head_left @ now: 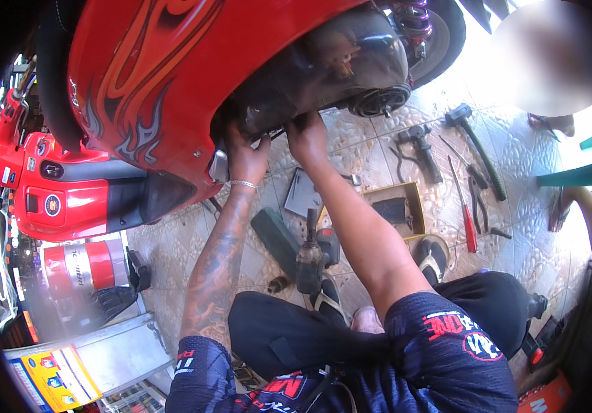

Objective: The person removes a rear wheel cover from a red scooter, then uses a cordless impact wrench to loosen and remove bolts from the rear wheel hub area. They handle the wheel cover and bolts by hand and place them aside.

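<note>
Both my arms reach forward to the underside of a red scooter [192, 76] with flame decals. My left hand [248, 158], with a bracelet at its wrist, is up under the edge of the dark engine casing [309, 69]. Its thumb shows, but the other fingers are in shadow behind the bodywork. Close beside it, my right hand [307, 141] touches the casing's lower edge, its fingertips hidden. Between the two hands runs a thin dark rod or lever [277, 135]; whether either hand grips it cannot be made out.
On the tiled floor lie an impact wrench [312, 258], a yellow-edged tray [416, 206], a hammer [478, 148], a red-handled screwdriver [469, 227] and pliers [476, 199]. Another red scooter [68, 182] stands left. At right are a green chair [578, 172] and another person's limbs [588, 227].
</note>
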Demonstrator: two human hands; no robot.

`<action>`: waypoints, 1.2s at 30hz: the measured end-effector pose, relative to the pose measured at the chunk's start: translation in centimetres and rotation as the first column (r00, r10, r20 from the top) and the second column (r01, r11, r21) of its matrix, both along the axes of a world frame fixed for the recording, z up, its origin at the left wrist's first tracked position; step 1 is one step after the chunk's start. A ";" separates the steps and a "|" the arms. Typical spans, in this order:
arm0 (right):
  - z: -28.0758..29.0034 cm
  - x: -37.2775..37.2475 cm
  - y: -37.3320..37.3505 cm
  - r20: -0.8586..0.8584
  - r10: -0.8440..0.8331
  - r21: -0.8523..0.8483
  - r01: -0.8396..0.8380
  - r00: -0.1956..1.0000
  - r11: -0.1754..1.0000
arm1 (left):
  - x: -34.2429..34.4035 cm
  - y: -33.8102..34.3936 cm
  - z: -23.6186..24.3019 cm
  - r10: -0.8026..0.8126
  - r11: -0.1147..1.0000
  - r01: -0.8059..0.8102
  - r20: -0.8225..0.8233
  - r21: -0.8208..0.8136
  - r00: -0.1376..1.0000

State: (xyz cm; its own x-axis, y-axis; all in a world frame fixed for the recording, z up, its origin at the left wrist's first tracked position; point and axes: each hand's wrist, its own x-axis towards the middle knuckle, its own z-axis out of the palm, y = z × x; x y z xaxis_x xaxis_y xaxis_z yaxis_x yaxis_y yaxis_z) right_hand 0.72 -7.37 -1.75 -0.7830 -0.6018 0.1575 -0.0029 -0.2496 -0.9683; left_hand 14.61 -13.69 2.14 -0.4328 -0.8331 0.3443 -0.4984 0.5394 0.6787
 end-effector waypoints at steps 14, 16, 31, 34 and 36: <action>5.9 2.8 -1.2 0.669 0.697 -0.678 0.172 -0.256 0.714 | -1.7 2.5 3.3 0.036 0.986 -0.022 -0.080 0.163 0.996; 5.9 2.4 -1.5 0.683 0.684 -0.664 0.171 -0.257 0.728 | -1.8 2.7 3.6 0.043 0.996 -0.042 -0.007 0.075 0.999; 6.8 2.4 -2.0 0.783 0.602 -0.559 0.244 -0.156 0.792 | -1.7 2.1 3.5 0.061 0.989 -0.064 0.021 0.131 0.998; 6.4 2.6 -2.3 0.821 0.538 -0.499 0.216 -0.191 0.839 | -1.5 2.1 3.4 0.078 0.985 -0.080 0.021 0.152 0.997; 6.2 2.5 -2.4 0.788 0.594 -0.556 0.226 -0.161 0.800 | -1.4 2.0 3.6 0.075 0.985 -0.079 0.034 0.153 0.997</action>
State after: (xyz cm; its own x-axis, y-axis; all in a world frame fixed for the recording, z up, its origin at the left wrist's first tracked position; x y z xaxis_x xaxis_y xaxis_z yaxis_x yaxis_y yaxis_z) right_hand 3.25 -9.74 4.48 -0.1613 -0.9323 -0.3238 0.8744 -0.2871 0.3912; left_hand 13.17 -11.66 5.71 -0.3727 -0.9066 0.1979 -0.5544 0.3885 0.7360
